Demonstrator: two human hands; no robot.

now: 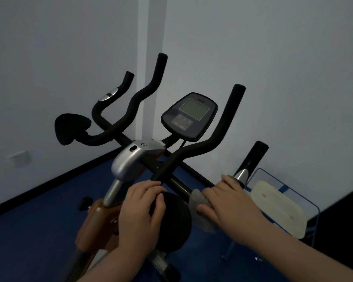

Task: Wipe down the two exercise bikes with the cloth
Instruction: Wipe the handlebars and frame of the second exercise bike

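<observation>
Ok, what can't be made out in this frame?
Head view only:
- Second bike: none clearly in frame.
- Bike pedals and base: cut off by the bottom edge and hidden behind the arms.
- Cloth: mostly covered by the right hand; its full extent is hidden.
- Console screen and buttons: too dim and small to read.
- Left hand: covers part of the black pad.

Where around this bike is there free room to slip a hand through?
Open gap between the console and the tall left handlebar horn. Crowded low down: left hand on the round pad, right hand wrapping the grey cloth on the bar.
</observation>
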